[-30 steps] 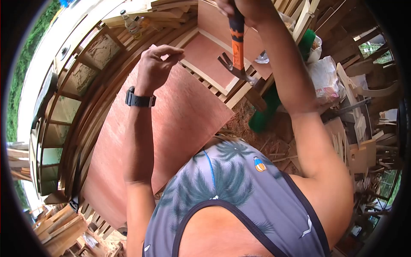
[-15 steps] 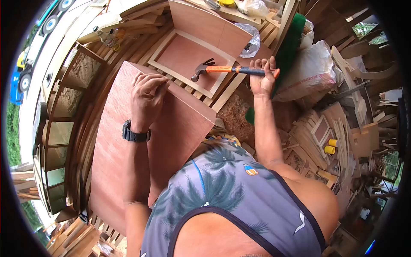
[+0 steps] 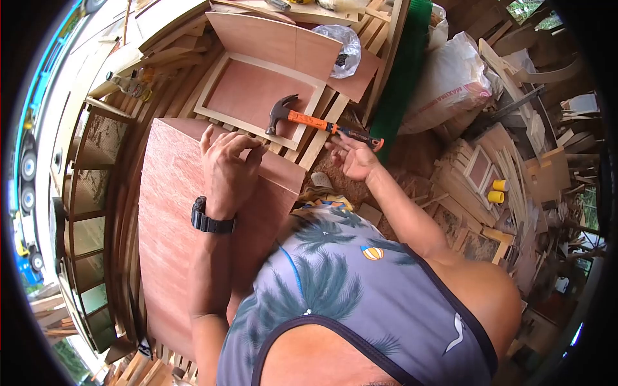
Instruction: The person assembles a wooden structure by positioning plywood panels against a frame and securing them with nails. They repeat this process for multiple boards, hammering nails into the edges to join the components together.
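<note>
My left hand (image 3: 226, 168), with a black watch (image 3: 212, 219) on its wrist, is over the top of a reddish plywood box (image 3: 170, 231). Its fingers are bent and drawn together near the box's far edge; anything between them is too small to make out. Beyond that edge is a claw hammer (image 3: 309, 121) with a dark head and an orange-and-black handle. Its head overlaps a framed panel (image 3: 248, 87). My right hand (image 3: 353, 157) is palm up just under the handle, its fingers loose and spread, touching or nearly touching it.
A plywood sheet (image 3: 273, 40) stands behind the framed panel, near a clear plastic bag (image 3: 347, 48). Wooden slats lie underneath. A white sack (image 3: 444, 83) and green netting (image 3: 405, 71) are at right. Bottles (image 3: 129, 85) stand far left, yellow cups (image 3: 497, 191) right.
My right hand has come down and left, loosening from its grip on the hammer handle. The hammer has shifted left and tilted. My left hand stays at the box edge, fingers slightly shifted.
</note>
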Motion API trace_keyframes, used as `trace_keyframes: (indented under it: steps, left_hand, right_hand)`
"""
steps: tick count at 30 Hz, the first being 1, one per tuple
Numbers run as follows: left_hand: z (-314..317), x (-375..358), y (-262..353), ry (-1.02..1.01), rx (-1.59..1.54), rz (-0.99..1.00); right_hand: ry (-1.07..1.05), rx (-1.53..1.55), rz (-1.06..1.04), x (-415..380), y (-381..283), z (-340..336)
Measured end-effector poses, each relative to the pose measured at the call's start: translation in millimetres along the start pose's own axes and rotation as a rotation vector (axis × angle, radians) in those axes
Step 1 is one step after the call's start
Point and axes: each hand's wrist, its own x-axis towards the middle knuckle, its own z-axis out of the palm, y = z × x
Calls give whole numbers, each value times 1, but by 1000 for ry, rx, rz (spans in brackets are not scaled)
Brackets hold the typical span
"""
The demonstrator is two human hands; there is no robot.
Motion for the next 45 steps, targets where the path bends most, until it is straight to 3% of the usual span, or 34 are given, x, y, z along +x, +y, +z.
trace_keyframes:
  steps: [2, 4, 6, 8, 10, 15, 18, 20, 30, 33, 36, 38, 39, 41, 43, 45]
  left_hand:
    - [0, 0, 0, -2, 11, -16]
    - [-2, 1, 0, -34, 22, -16]
    - [-1, 0, 1, -18, 26, -21]
    - [-3, 2, 3, -72, 40, -46]
    - [1, 1, 0, -60, 54, -48]
    - [1, -1, -1, -67, 61, -56]
    - [0, 1, 0, -89, 37, -73]
    - [-2, 2, 2, -113, 59, -70]
    - [-6, 8, 3, -218, 53, -47]
    - [-7, 9, 6, -219, 59, -57]
    - [-7, 8, 6, -221, 67, -59]
    - [-6, 8, 5, -207, 56, -39]
    - [-6, 8, 5, -203, 56, -41]
    - [-4, 7, 6, -140, 41, -52]
    - [-3, 6, 6, -104, 35, -44]
    - [0, 5, 6, -73, 26, -31]
  right_hand:
    - [56, -72, 75, -16, 7, 48]
    - [134, -828, -276, -34, 20, 102]
    - [2, -1111, -739, -57, 33, 152]
    - [-88, -1106, -747, -67, 31, 185]
    - [-315, -1284, -819, -61, 29, 198]
    - [-339, -1445, -881, -64, 18, 206]
    - [-376, -1491, -719, -65, 7, 208]
    - [-484, -1556, -904, -61, 6, 204]
    - [-418, -1413, -825, -56, 16, 199]
    - [-425, -1444, -951, -60, 17, 194]
    - [-364, -1460, -884, -62, 16, 187]
    - [-260, -1282, -599, -64, 5, 183]
    - [-214, -1224, -590, -57, -6, 173]
    - [71, -1398, -906, -43, -44, 157]
    - [373, -1417, -981, -19, -91, 137]
    - [491, -1494, -1078, 15, -138, 117]
